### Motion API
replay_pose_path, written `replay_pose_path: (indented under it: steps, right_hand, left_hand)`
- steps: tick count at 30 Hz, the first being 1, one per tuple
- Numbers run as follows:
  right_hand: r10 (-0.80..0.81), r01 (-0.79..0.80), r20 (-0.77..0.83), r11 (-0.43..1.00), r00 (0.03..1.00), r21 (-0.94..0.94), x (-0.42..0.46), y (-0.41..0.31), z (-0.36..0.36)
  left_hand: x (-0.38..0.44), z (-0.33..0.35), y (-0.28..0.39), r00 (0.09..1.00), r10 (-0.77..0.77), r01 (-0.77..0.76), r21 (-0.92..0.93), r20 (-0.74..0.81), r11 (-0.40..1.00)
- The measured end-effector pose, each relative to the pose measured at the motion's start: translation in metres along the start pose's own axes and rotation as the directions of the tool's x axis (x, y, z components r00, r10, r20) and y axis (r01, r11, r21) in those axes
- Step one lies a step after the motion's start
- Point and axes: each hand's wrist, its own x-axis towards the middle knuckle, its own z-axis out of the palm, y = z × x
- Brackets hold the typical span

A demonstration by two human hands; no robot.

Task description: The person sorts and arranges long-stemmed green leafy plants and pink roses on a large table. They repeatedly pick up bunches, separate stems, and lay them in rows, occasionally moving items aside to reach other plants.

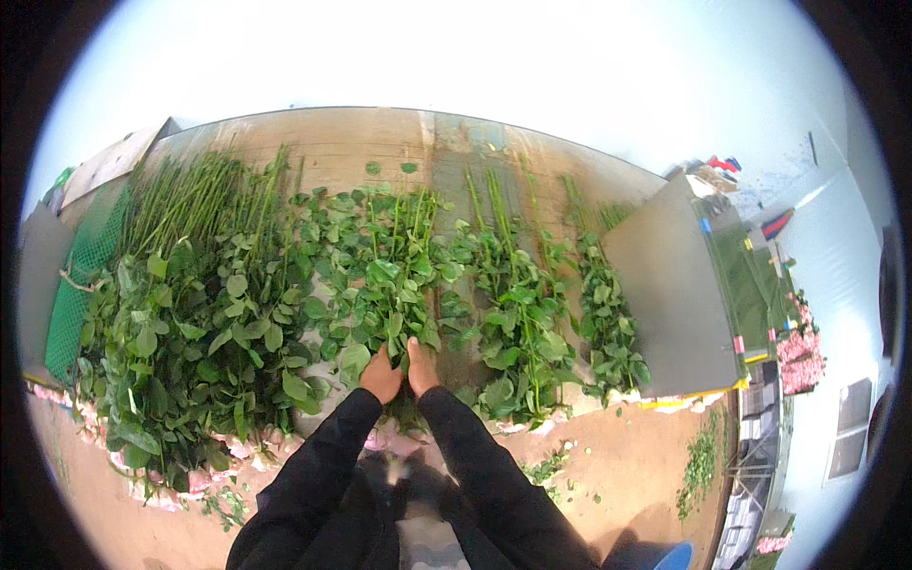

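Observation:
Before me, a middle bunch of pink roses (403,285) lies on the wooden work table (356,146), stem ends away from me and blooms at my side. My left hand (382,375) clasps it from the left, low on the leafy stems. From the right, my right hand (423,366) clasps the same bunch, thumb pointing up along it; leaves hide most fingers. Close to my body the pale pink rose heads (392,436) show below my wrists. A large heap of roses (192,328) lies to the left, and a smaller group of roses (524,335) to the right.
Green netting (89,263) lines the left end panel. At the right, a grey panel (677,285) stands beside another narrow row of roses (605,306). Leaf litter (698,463) is scattered on the floor. Farther right, bundled pink flowers (799,356) sit by a rack.

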Motion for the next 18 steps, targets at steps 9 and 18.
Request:
replay_pose_path:
  steps: [9, 18]
  right_hand:
    - [-0.328, 0.282, 0.25, 0.938, 0.911, 0.202, -0.062, -0.064, 0.008]
    - [-0.754, 0.732, 0.524, 0.604, 0.397, 0.314, -0.207, -0.179, 0.067]
  left_hand:
    - [-0.069, -0.049, 0.015, 0.822, 0.446, -0.475, 0.006, -0.354, 0.88]
    - [-0.253, -0.124, -0.081, 0.847, 0.077, -0.258, -0.28, -0.527, 0.925]
